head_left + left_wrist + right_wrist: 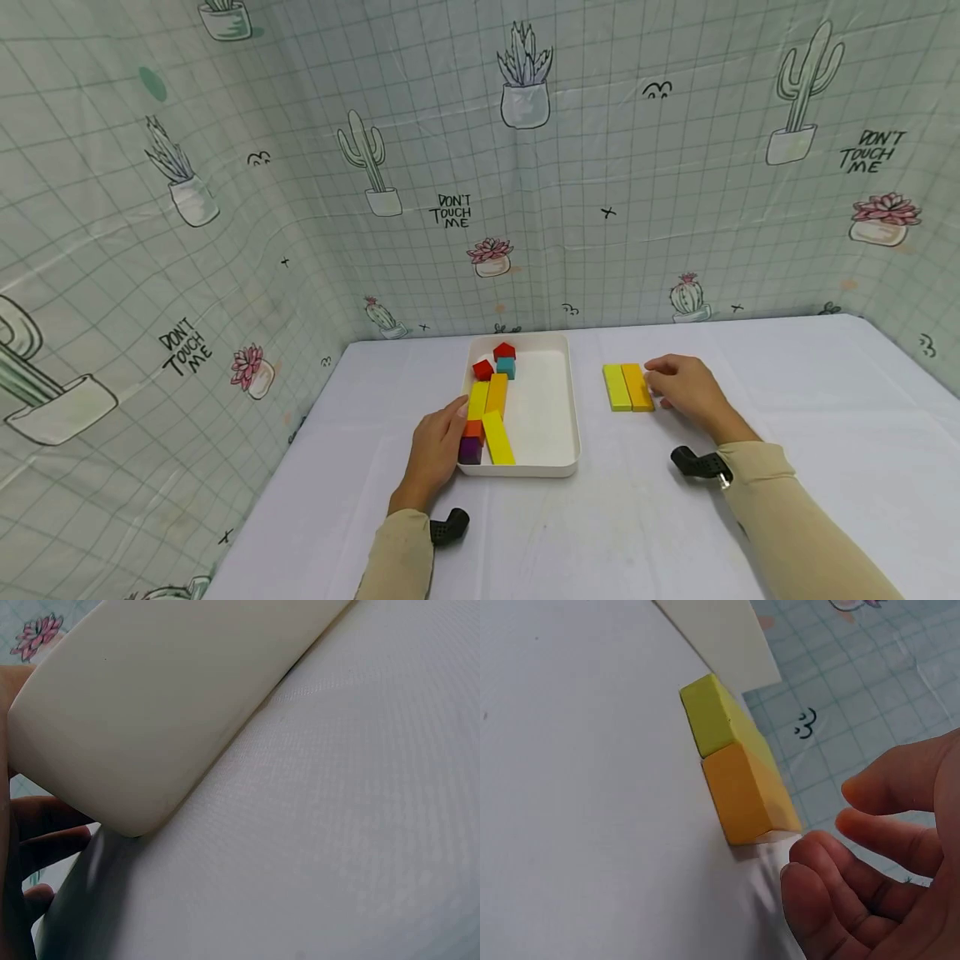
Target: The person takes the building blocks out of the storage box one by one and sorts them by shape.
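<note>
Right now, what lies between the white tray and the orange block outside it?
The head view shows bare white tablecloth beside the tray, then a yellow block against the orange block.

Yellow block (617, 387) lies against orange block (637, 387) near white tray (542, 400).

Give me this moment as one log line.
left hand: holding tray at left side | outside tray: yellow block, orange block, abutting | right hand: by orange block, gripping nothing
</note>
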Demonstrator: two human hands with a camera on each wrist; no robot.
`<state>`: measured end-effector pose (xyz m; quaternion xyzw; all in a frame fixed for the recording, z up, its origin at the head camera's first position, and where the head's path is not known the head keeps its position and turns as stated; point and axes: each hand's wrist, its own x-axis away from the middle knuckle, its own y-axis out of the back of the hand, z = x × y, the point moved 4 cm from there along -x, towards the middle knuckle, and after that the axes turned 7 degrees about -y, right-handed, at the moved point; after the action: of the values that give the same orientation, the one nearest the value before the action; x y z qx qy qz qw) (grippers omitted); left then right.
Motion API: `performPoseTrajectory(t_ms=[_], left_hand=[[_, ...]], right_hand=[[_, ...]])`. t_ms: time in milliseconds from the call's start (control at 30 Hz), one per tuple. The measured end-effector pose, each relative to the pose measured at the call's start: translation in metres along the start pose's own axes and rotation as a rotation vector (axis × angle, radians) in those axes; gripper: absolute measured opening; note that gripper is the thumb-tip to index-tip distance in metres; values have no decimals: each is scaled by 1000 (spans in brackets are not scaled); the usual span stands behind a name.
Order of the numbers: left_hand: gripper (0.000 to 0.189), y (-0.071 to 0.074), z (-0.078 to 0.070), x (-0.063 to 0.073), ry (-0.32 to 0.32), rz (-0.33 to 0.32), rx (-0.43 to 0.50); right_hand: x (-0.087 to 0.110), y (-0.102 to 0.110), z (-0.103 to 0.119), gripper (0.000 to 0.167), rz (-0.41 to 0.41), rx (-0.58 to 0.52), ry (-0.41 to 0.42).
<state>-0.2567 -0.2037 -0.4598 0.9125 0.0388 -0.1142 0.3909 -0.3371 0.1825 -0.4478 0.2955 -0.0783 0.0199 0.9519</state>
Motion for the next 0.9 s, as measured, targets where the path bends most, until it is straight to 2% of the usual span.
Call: performPoseTrajectory(t_ms=[200, 333, 533, 667, 833, 900], left_hand=[[52, 3, -2, -3, -19, -9, -10], [51, 2, -1, 1, -18, -8, 1], [51, 1, 0, 1, -35, -14, -6], [51, 2, -2, -1, -28, -15, -5], [50, 2, -2, -1, -6, -14, 1], [49, 1, -2, 0, -2, -10, 5]], right_hand=[[4, 0, 16, 43, 27, -13, 45], [8, -10, 28, 41, 65, -28, 84], [16, -32, 58, 35, 108, -2, 191], [16, -50, 72, 35, 191, -47, 216], [18, -69, 82, 38, 319, -142, 185], [20, -73, 86, 38, 345, -160, 183]])
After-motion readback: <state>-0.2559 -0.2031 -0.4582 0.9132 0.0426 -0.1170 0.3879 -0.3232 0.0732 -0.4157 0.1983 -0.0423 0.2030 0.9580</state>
